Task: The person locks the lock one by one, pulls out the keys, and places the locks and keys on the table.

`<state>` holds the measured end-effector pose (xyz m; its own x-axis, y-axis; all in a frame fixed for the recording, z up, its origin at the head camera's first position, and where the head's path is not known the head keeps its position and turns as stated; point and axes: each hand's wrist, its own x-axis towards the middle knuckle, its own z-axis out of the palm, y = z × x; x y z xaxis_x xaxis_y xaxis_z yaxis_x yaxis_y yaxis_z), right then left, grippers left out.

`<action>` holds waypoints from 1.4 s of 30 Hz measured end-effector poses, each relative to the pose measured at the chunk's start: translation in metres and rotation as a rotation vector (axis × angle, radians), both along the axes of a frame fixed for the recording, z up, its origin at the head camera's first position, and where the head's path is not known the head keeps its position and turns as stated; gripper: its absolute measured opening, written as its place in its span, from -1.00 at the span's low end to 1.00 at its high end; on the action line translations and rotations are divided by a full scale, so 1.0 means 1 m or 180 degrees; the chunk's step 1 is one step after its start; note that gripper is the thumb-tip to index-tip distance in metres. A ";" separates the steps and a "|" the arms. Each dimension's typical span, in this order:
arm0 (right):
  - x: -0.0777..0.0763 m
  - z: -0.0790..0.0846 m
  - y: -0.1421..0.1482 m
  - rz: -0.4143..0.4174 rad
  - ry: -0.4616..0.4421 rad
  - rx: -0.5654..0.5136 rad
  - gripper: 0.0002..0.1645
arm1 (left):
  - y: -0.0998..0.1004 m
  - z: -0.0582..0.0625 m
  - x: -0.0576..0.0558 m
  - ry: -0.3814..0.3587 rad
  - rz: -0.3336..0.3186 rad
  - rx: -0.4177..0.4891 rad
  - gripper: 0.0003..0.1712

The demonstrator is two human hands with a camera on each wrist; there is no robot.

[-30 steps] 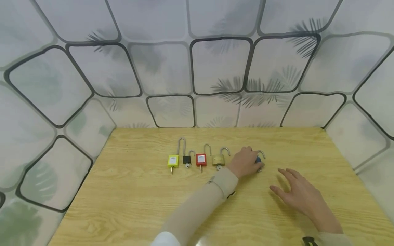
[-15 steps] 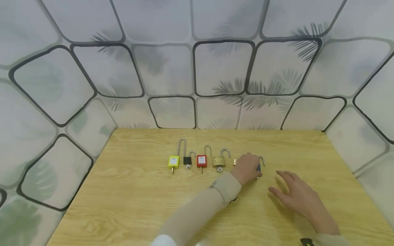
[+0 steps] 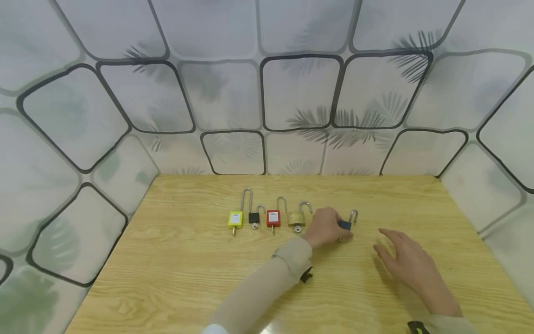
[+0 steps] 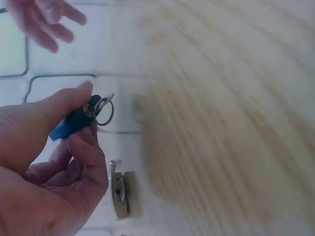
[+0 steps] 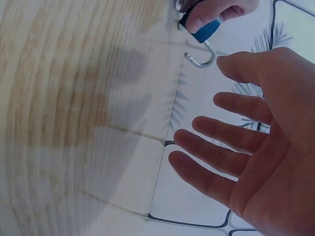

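Note:
My left hand [image 3: 325, 227] pinches a blue padlock [image 3: 345, 224] between thumb and fingers. Its shackle [image 5: 210, 55] is unlatched and points away from the hand. From the keyhole end hangs a key ring [image 4: 104, 112] with a key, seen in the left wrist view. Over the right part of the table my right hand [image 3: 409, 262] is held with fingers apart, holding nothing; the padlock lies beyond its thumb in the right wrist view. Closest to the left hand on the table is a brass padlock [image 3: 296, 219] with its shackle up and unlatched.
Left of the brass padlock, a red padlock [image 3: 273, 217], a small black padlock [image 3: 254, 218] and a yellow long-shackle padlock [image 3: 235, 219] lie in a row on the wooden table [image 3: 175, 269]. A patterned wall covering [image 3: 300, 93] rises behind the table.
The left hand has picked up the blue padlock and shifted it slightly left and nearer, tilting it. A small brass-coloured piece seen beside that hand half a second ago is now out of sight.

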<state>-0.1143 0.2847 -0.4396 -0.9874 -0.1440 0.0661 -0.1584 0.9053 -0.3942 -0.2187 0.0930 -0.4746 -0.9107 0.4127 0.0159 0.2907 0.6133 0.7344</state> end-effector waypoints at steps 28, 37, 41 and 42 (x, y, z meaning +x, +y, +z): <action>-0.020 0.023 -0.056 0.0353 0.1994 -0.1225 -0.71 | -0.067 0.049 0.053 -0.1094 -0.0134 0.1743 -0.84; -0.021 0.025 -0.063 0.0414 0.2004 -0.1171 -0.70 | -0.072 0.052 0.057 -0.1239 -0.0048 0.1757 -0.87; -0.023 0.030 -0.067 0.0517 0.2011 -0.1206 -0.70 | -0.075 0.055 0.058 -0.1252 0.0047 0.1678 -0.87; -0.024 0.031 -0.068 0.0548 0.2015 -0.1225 -0.70 | -0.077 0.055 0.059 -0.1245 0.0060 0.1648 -0.86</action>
<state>-0.1379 0.2166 -0.4091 -0.7100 -0.1448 0.6892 -0.5860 0.6642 -0.4641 -0.1597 0.0164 -0.4198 -0.8966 0.4246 -0.1258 -0.0655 0.1537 0.9859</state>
